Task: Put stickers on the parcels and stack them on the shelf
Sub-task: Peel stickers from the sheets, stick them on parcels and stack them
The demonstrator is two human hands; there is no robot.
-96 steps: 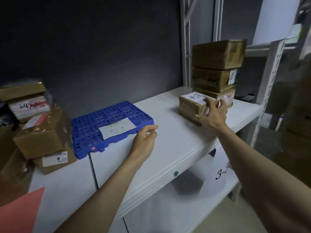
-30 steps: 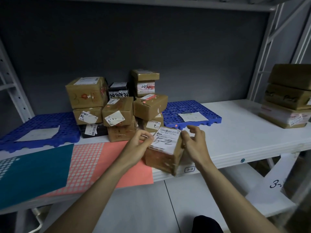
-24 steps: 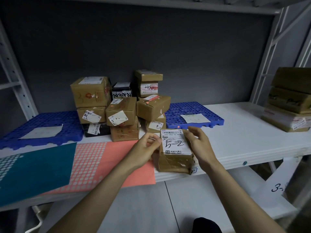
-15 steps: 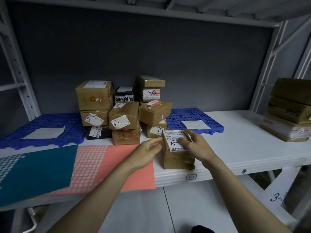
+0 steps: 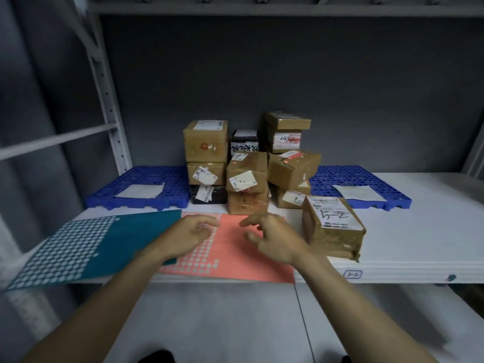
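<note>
Both hands have let go of the brown taped cardboard parcel [image 5: 331, 226], now just right of the right hand's [image 5: 272, 241] loose fingers; the left hand [image 5: 190, 233] hovers, relaxed and empty, over the salmon-pink sticker sheet [image 5: 235, 255] — probably picking a sticker next.

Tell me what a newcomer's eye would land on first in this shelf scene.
First, the two hands at the shelf's front edge: the left hand and right hand hover, holding nothing, over the salmon-pink sticker sheet, with a teal sticker sheet overlapping it on the left. Just right of the hands sits a lone brown parcel with a handwritten label; behind them, a pile of parcels stands between two blue pallets.
</note>
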